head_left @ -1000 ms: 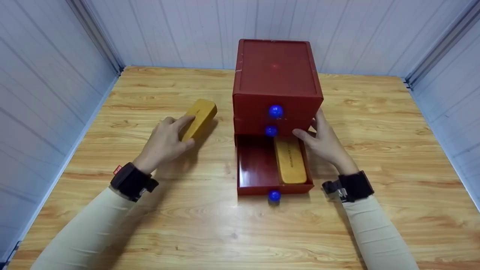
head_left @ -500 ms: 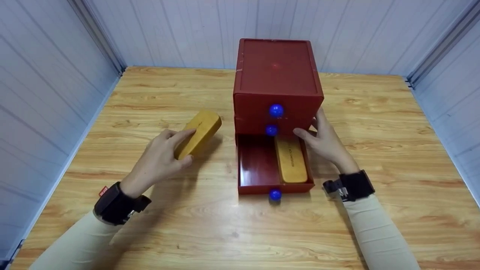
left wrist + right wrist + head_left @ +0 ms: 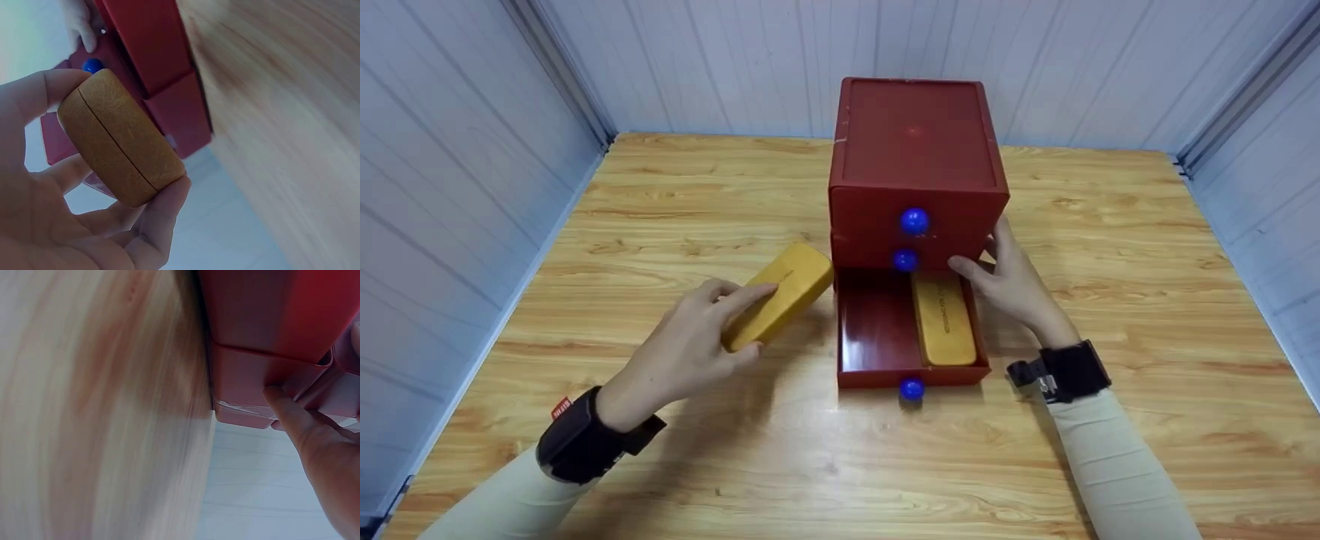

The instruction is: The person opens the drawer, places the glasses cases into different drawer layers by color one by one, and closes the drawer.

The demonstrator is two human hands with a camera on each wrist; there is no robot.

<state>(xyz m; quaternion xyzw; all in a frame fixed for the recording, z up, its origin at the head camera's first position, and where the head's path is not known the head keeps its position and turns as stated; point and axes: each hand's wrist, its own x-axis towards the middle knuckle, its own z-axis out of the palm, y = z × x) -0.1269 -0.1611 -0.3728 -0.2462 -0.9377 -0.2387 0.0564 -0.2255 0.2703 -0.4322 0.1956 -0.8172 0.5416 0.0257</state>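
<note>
My left hand [image 3: 682, 352] pinches a yellow glasses case [image 3: 784, 292] between thumb and fingers, tilted above the table just left of the red drawer cabinet [image 3: 919, 135]. Its end, with a seam across it, faces the left wrist view, where the case [image 3: 121, 138] covers part of the cabinet. My right hand [image 3: 1016, 289] holds the cabinet's front right edge, thumb at the front and fingers along the side. The bottom drawer [image 3: 877, 330] is pulled out. A second yellow glasses case [image 3: 946, 322] lies lengthwise in its right half, its far end hidden under the cabinet front.
Two upper drawers with blue knobs [image 3: 914, 221] are closed. The bottom drawer's blue knob [image 3: 912, 389] sticks out toward me. The cabinet stands on a wood-grain table [image 3: 825, 472], with pale panel walls [image 3: 735, 67] behind and at both sides.
My left hand has carried the glasses case toward me and to the right, up beside the pulled-out drawer. My right hand and the cabinet have stayed in place.
</note>
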